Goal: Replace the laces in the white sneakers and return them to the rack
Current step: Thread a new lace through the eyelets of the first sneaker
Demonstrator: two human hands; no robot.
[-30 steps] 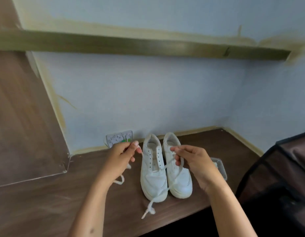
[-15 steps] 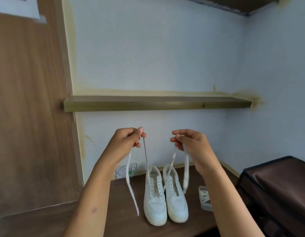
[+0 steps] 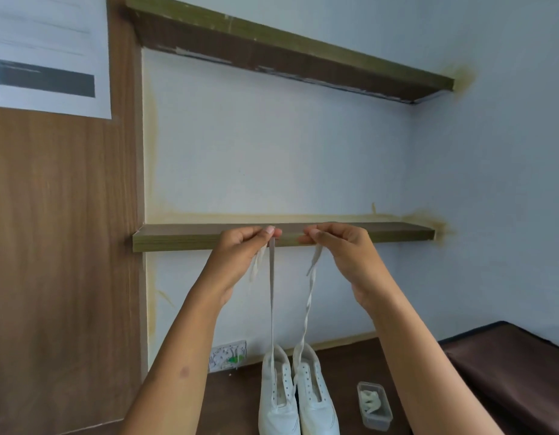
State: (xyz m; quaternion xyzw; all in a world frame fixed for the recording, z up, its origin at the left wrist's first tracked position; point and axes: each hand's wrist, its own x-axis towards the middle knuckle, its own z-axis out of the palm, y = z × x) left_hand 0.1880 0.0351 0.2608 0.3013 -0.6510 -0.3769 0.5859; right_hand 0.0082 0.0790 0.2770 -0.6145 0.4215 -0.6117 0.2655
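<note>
Two wooden shelves (image 3: 284,237) are running along a pale blue wall (image 3: 271,158); a wood panel (image 3: 61,246) is standing left, bearing a paper (image 3: 49,51).

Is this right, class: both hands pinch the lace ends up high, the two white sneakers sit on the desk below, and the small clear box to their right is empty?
Not quite. The head view shows the clear box holds bundled white laces. The rest stands: left hand and right hand pinch the lace above the sneakers.

both arms raised up front, forearms angled inward. left hand (image 3: 240,251) pinching lace (image 3: 271,293) end, thumb on forefinger. right hand (image 3: 341,246) same pinch on other end, hands near, not touching
</note>
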